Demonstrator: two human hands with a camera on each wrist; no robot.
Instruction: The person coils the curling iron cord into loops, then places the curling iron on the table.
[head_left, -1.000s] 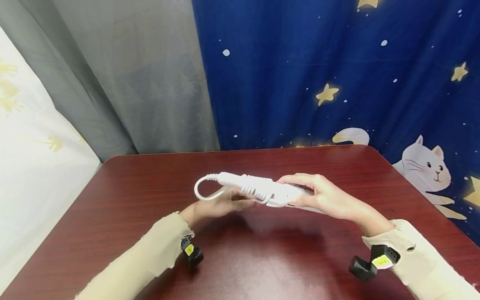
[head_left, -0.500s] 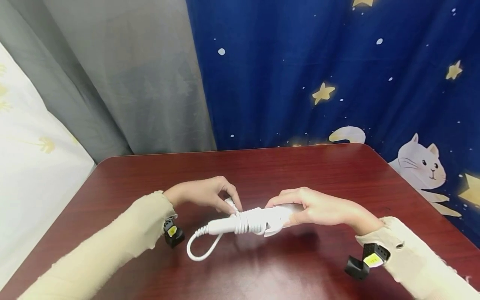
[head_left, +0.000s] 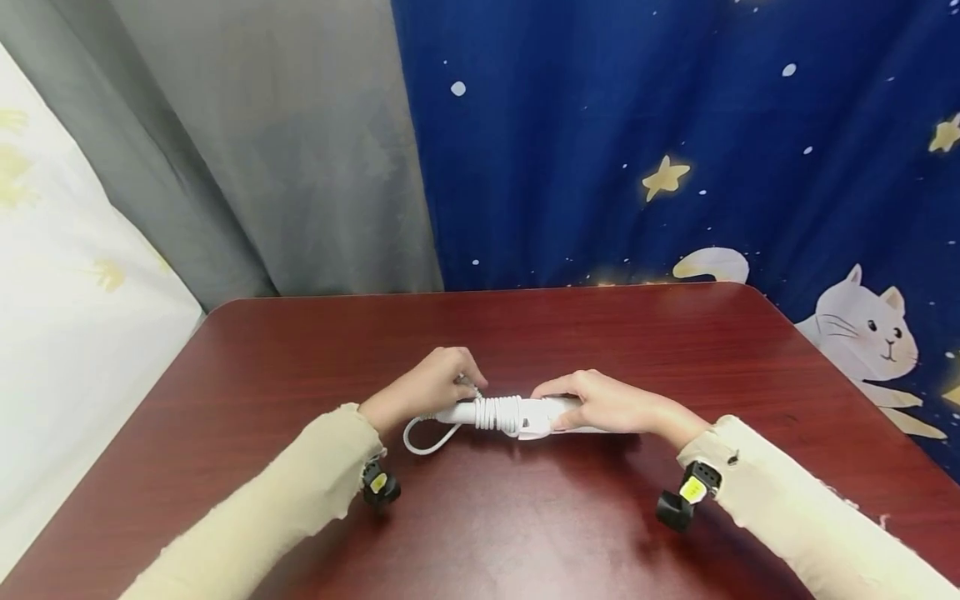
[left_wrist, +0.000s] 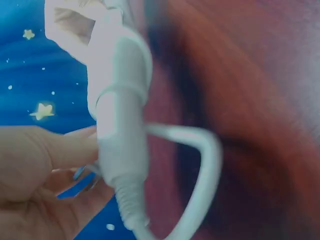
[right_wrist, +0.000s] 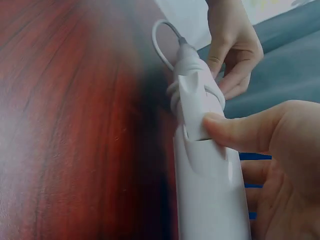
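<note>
A white curling iron (head_left: pixel 536 417) lies crosswise between my hands, low over the table in the head view. Its white cord (head_left: pixel 497 414) is wound in several turns around the handle, and a loop hangs off the left end. My right hand (head_left: pixel 617 404) grips the body from the right; in the right wrist view its thumb presses beside the lever (right_wrist: pixel 194 105). At the handle end, my left hand (head_left: pixel 438 382) pinches the cord's plug, whose metal pins (left_wrist: pixel 86 172) show between the fingers in the left wrist view. The rest of the plug is mostly hidden by the fingers.
The dark red wooden table (head_left: pixel 300 358) has rounded far corners. Behind it hang a grey curtain (head_left: pixel 315 167) and a blue curtain (head_left: pixel 540 150) with stars and a cat. White cloth (head_left: pixel 75 333) hangs along the left side.
My left hand first lay under the wound cord, then came up behind the handle and now pinches the plug. The curling iron has been lowered and turned level; my right hand keeps its grip.
</note>
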